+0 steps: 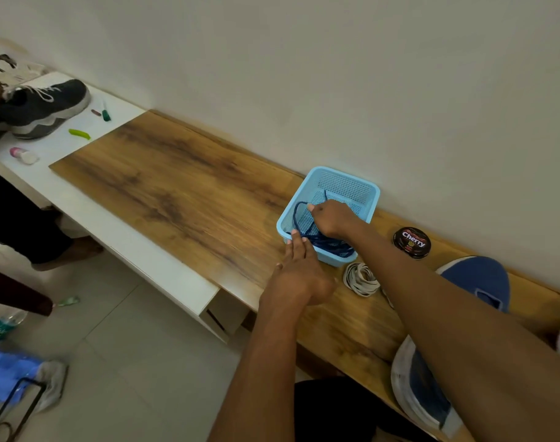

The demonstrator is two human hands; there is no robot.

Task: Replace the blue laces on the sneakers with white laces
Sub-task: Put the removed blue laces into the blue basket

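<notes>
We steadied the light-blue perforated plastic basket (352, 183) with flat left hand (299, 271) while right hand (331, 218) pinched dark-blue laces (323, 239); best dropped fully inside, no loops overhanging.

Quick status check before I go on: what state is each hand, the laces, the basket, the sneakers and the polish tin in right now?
left hand: fingers straight, touching the basket's near rim
right hand: inside the basket, gripping the blue laces
blue laces: off the shoes, piled in the basket
basket: upright on the wooden board
white laces: coiled, unused, beside the basket
blue sneakers: unlaced as far as visible, partly hidden
polish tin: lid on
</notes>
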